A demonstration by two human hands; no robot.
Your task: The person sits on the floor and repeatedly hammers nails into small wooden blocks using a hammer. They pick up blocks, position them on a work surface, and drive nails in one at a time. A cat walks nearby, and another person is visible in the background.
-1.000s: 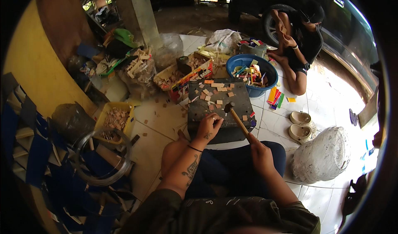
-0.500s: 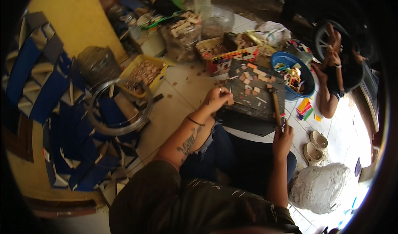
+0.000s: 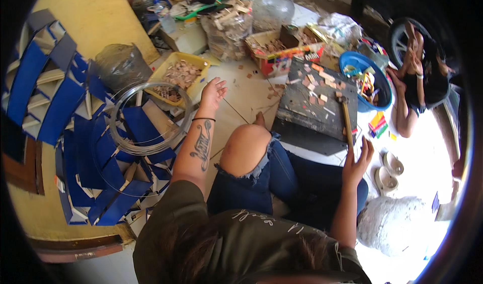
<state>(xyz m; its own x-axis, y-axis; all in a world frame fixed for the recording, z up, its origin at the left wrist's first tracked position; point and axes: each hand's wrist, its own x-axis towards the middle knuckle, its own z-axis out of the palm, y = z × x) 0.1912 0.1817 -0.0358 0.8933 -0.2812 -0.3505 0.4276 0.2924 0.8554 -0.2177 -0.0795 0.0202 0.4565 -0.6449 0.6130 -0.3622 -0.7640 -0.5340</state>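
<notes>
My left hand (image 3: 215,93) is held out over the tiled floor, its fingers stretched and apart, with nothing visible in it. Beside it stands a yellow tray (image 3: 205,65) full of small wooden pieces (image 3: 182,76). My right hand (image 3: 357,163) is also open, fingers spread, at the near right corner of a dark work board (image 3: 297,100). A hammer (image 3: 347,120) lies along the board's right side, its wooden handle reaching towards those fingers; whether they touch it I cannot tell. Several small wooden squares (image 3: 312,87) and pale slivers are scattered over the board.
Blue panels with wooden ribs (image 3: 50,90) pile up at the left, with a coil of wire (image 3: 118,133) over them. A box of wood scraps (image 3: 274,65), a sack of offcuts (image 3: 226,35) and a blue tub (image 3: 387,103) stand beyond. Another person (image 3: 417,67) sits at the far right.
My left hand has left the board's edge and swung left to the yellow tray, no longer pinching a small wooden piece. My right hand has loosened from the hammer handle, fingers now spread.
</notes>
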